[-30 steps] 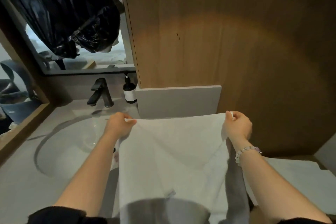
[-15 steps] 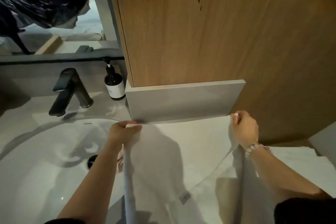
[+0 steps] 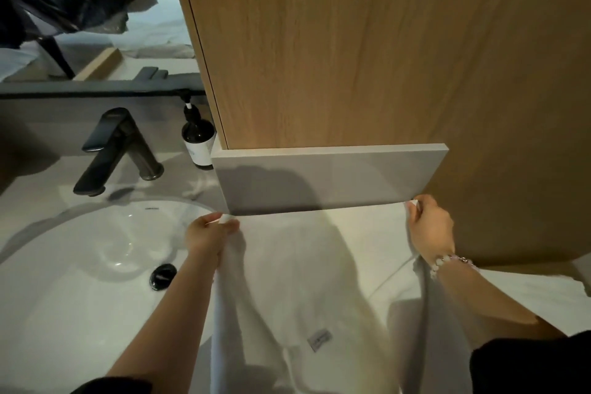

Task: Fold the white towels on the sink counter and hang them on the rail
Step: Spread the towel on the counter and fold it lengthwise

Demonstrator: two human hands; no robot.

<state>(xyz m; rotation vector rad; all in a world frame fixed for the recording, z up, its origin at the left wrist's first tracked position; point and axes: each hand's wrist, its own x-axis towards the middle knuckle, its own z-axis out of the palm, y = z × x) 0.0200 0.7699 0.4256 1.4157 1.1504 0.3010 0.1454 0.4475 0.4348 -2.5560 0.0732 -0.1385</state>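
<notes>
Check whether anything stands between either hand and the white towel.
Nothing visible does. The left hand and right hand each pinch a top corner of the white towel directly; the soap bottle and faucet stand apart to the left.

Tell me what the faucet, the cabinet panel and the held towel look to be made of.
The faucet looks like metal with a dark matte coating, showing dull highlights. The cabinet panel is wood or wood-look veneer, satin, with visible grain. The towel is soft white cloth, probably cotton: it drapes, creases and carries a sewn label.
</notes>
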